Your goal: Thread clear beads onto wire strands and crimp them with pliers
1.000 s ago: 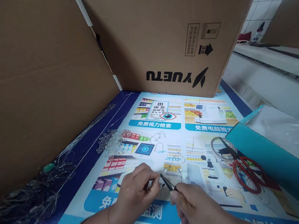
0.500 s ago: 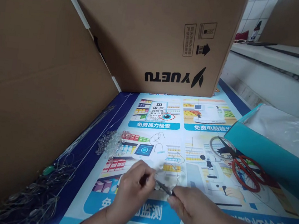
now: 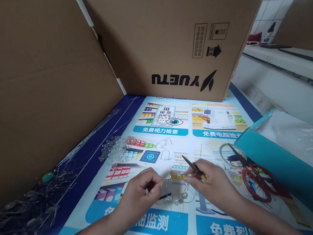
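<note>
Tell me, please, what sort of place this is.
Probably a makeshift craft corner, at home or in a small workshop. A pile of clear beads, red-handled scissors and a piece of beaded wire over a printed sheet suggest it.

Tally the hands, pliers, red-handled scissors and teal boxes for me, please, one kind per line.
Hands: 2 (left hand and right hand)
Pliers: 1
Red-handled scissors: 1
Teal box: 1
Total: 5
</note>
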Motion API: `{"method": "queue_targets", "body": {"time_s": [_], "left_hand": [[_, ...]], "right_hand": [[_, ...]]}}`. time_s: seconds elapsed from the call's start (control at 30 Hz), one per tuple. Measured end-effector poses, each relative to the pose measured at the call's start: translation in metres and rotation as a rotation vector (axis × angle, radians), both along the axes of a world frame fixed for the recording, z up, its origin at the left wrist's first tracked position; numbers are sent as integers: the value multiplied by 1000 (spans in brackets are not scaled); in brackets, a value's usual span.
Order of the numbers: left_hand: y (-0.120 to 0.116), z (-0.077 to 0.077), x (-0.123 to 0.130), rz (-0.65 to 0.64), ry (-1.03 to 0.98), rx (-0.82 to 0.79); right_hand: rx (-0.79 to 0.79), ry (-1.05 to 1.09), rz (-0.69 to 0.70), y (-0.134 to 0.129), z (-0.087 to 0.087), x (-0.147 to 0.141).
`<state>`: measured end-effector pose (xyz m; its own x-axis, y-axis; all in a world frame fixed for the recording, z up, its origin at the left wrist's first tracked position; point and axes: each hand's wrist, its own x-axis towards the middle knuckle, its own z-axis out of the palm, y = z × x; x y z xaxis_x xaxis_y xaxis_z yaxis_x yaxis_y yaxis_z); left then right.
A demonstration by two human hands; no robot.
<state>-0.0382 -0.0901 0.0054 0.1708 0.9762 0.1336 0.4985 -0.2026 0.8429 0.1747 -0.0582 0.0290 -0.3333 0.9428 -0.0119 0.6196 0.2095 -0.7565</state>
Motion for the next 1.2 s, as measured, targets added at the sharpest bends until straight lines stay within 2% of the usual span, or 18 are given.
{"method": "queue_targets", "body": {"time_s": [0.07,0.13,0.23,0.37,0.53,0.67,0.93,1.2], "left_hand": [[0,1,2,-28,-3,2],[0,2,3,-51,-12,7],[1,3,4,-77,-27,29],[2,4,3,-80,-26,44],[2,3,2,-102,-13,60],[1,1,1,-105,13,89],[-2,4,2,-61,103,92],[-2,1,7,-9,218,191]], "right_hand": [[-73,106,68,13,-6,-3],[-220,197,192,23,-11,-7],[-311,330,371,31,-15,-13],[-339,293,485,34,-12,-16],[-284,228,492,35,-8,-13],[-259,199,437,30,-8,-14],[-7,12,306,15,-8,-20],[74,-33,327,12,-14,-23]]}}
